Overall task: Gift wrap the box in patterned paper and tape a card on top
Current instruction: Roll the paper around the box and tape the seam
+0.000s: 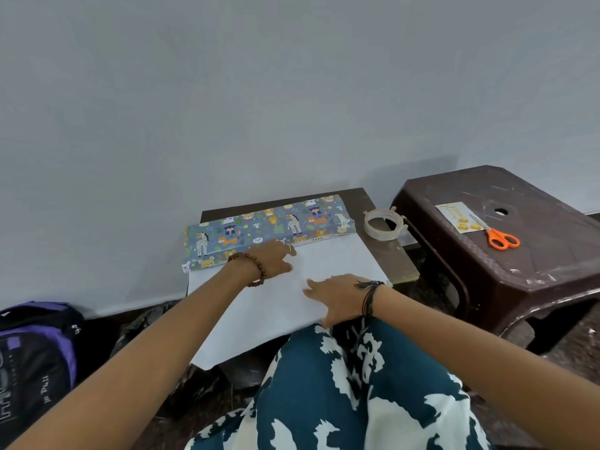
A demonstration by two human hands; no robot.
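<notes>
Pressing flat, fingers straight and gripping nothing, the left hand (271, 259) and right hand (337, 298) pin the patterned paper (285, 303) white side up for folding, its printed roll just beyond the left fingertips; no box shows.

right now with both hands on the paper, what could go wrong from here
1. The wrapping paper overhangs the near edge of the small table onto the lap, so it may slide or crease when folded.
2. The tape lies to the right, and the scissors and card are on the stool; reaching for them means lifting the right hand, and the fold may spring open.
3. The left hand alone may hold the folded edge unevenly.
</notes>
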